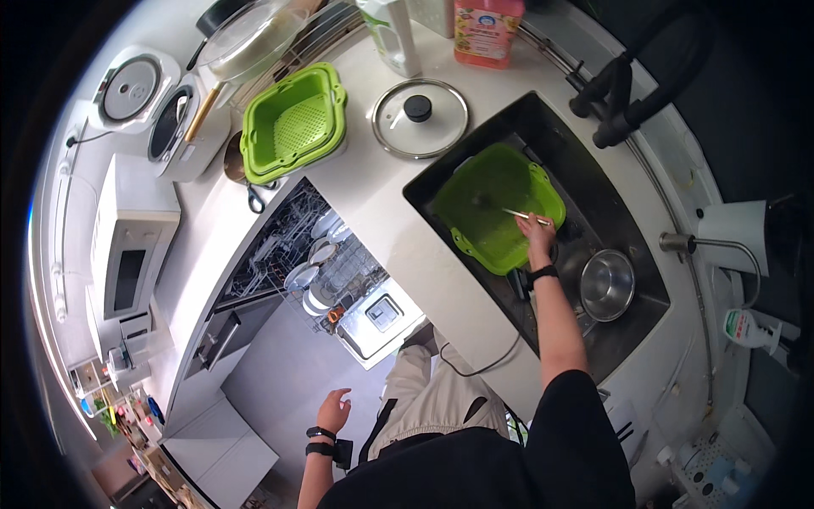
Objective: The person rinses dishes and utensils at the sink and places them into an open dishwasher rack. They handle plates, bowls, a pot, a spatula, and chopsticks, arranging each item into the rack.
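Note:
My right hand (539, 237) is closed on the pale handle of a thin utensil (518, 214), whose far end reaches into a green plastic basin (463, 243). The far end looks dark and blurred, so its kind cannot be told. The basin sits in a dark sink (534, 121) and seems to hold water. In the same sink, right of the basin, is a stainless steel bowl (607, 285). My left hand (334, 410) hangs over the floor with fingers loosely curled and apart, holding nothing. A glass lid with a black knob (420, 118) lies on the counter beside the sink.
An open dishwasher (372, 318) with loaded racks stands left of my legs. On the counter are a green strainer basket (294, 124), scissors (256, 200), a pink liquid bottle (486, 32) and a white jug (392, 38). A black faucet (613, 105) rises behind the sink.

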Tool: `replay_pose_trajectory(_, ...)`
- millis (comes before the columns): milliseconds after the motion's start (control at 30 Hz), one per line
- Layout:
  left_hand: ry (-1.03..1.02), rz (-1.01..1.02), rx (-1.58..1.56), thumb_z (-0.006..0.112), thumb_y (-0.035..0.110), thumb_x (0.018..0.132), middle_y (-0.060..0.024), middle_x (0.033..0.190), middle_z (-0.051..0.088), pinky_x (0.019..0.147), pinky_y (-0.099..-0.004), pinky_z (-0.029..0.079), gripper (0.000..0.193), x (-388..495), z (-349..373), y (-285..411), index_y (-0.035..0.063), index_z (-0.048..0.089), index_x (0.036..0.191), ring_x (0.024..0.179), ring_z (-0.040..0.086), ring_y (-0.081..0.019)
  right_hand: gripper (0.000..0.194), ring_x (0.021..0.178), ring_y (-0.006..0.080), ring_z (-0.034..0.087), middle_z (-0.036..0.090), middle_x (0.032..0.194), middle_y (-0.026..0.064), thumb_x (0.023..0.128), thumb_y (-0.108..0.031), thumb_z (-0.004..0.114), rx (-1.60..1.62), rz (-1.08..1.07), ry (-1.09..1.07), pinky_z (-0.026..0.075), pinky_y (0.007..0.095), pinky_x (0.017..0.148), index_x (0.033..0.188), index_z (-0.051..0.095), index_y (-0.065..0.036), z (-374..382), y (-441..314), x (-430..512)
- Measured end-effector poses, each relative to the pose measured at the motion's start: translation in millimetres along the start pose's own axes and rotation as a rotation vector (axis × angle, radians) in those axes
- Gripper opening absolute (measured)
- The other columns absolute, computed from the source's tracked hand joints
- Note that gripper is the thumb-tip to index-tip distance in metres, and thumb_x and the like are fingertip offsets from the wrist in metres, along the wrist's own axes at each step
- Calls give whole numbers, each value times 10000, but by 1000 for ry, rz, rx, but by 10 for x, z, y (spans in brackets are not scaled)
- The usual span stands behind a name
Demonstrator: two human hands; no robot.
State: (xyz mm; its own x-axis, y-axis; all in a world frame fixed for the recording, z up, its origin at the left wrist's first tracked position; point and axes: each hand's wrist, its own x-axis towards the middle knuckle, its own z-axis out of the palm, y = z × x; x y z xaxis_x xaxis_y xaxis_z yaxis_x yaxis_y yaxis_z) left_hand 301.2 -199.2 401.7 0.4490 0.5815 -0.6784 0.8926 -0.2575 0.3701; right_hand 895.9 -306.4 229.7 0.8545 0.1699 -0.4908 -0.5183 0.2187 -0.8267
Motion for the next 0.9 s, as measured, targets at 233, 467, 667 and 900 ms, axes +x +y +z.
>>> replay_pose_trajectory(233, -3, 68, 2, 558, 135, 830, -120, 1066, 596, 775, -386, 497, 291, 167, 41, 68, 139, 596, 1118, 851, 620, -291, 81, 900, 260, 663, 629, 1079, 214, 926, -52, 525, -756, -811, -385, 549, 332, 759, 941, 473, 7, -117, -788, -1267)
replay_pose_trajectory(467, 85, 208, -29, 558, 137, 850, -114, 1040, 592, 784, -396, 489, 261, 232, -171, 405, 100, 572, 1108, 914, 593, -323, 92, 952, 278, 649, 637, 1049, 233, 886, 39, 548, -860, -1014, -417, 536, 343, 782, 936, 482, -2, 224, -1212, -2243)
replay_pose_trajectory(667, 555, 504, 38, 646, 151, 811, -66, 1235, 518, 1012, -469, 348, 367, 161, -915, 1027, 147, 564, 1169, 1193, 447, -290, 238, 938, 308, 662, 652, 1039, 203, 817, 65, 605, -746, -949, -1156, 551, 332, 758, 1013, 524, -43, 1180, -929, -3442)
replay_pose_trajectory(900, 490, 476, 58, 653, 228, 808, -23, 1164, 550, 1055, -502, 271, 130, 432, -939, -133, 137, 695, 890, 1238, 396, -286, 336, 832, 251, 683, 665, 1025, 162, 865, -70, 621, -745, -194, -1093, 534, 301, 711, 1137, 434, -11, 1977, 689, -4124)
